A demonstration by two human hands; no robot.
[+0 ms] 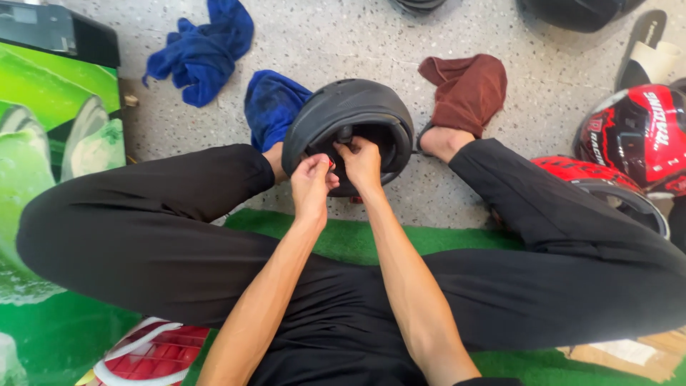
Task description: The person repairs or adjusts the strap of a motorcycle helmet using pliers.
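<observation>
A matte black helmet stands on the speckled floor between my feet, its opening turned toward me. Both my hands are at the lower rim of that opening. My left hand pinches something small and red at the rim; what it is cannot be made out. My right hand has its fingers curled over the rim and into the opening, beside a small dark part. I sit with both legs in black trousers spread to either side.
A blue cloth and a brown cloth lie by my feet, with another blue cloth farther left. Red and black helmets sit at the right. A green panel stands left. Green turf lies under me.
</observation>
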